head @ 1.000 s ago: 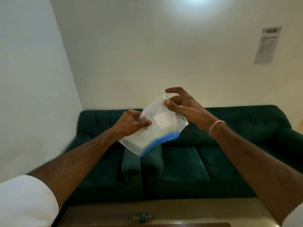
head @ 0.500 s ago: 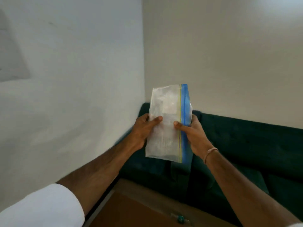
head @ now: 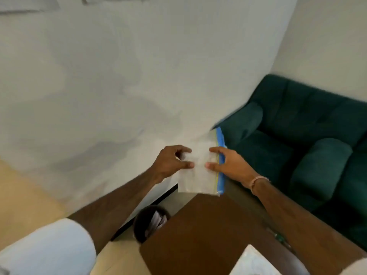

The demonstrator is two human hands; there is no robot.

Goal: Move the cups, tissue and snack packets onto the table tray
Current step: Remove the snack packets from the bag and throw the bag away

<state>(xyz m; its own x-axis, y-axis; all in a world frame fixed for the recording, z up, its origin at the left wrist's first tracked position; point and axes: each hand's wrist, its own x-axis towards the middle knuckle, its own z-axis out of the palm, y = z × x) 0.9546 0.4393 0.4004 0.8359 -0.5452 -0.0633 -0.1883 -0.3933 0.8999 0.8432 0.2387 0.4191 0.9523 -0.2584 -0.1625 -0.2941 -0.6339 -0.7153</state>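
Note:
A clear plastic zip bag (head: 200, 175) with a blue and yellow strip down its right edge hangs upright in the air in front of me. My left hand (head: 170, 162) pinches its left side and my right hand (head: 228, 163) pinches its right side by the blue strip. The bag is over the far corner of a brown wooden table (head: 202, 235). A white object (head: 252, 262) lies on the table at the bottom edge, cut off by the frame. No cups or tray are in view.
A dark green sofa (head: 297, 135) with cushions fills the right side. A dark round bin (head: 151, 223) with paper in it stands on the floor beside the table's left corner. A white wall covers the left and middle. A small green-capped bottle (head: 278, 238) lies near the sofa.
The view has swung left and down, so the table corner and the bin now show. Both hands have lowered the bag, still held upright between them.

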